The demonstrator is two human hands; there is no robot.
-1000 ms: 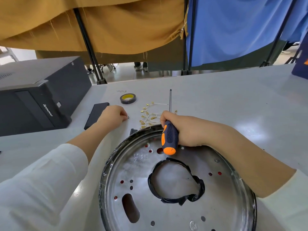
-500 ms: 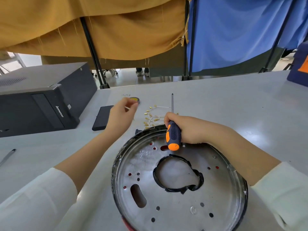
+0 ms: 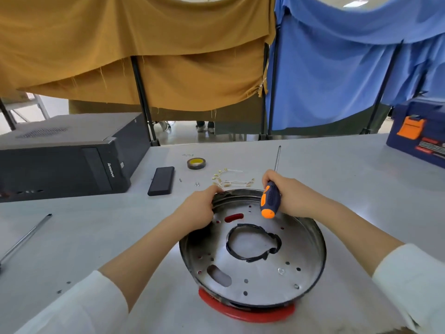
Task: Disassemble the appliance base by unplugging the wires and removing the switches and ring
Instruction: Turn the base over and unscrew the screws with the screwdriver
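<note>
The round metal appliance base is lying on the grey table directly in front of me, tilted slightly, with a red ring showing under its near edge and a loop of black tape lining its central opening. My left hand is gripping the far-left rim of the base, fingers curled over the edge. My right hand is wrapping around the blue-and-orange handle of a screwdriver, its shaft pointing away from me over the far rim. Just beyond the base, loose wires with brass terminals are lying scattered, with a roll of tape behind them and a few small screws near my left hand. A flat black device is sitting left of these, beside a black computer case. A metal rod is lying at the far left, and a blue toolbox is standing at the far right. Ochre and blue curtains are hanging behind the table.
</note>
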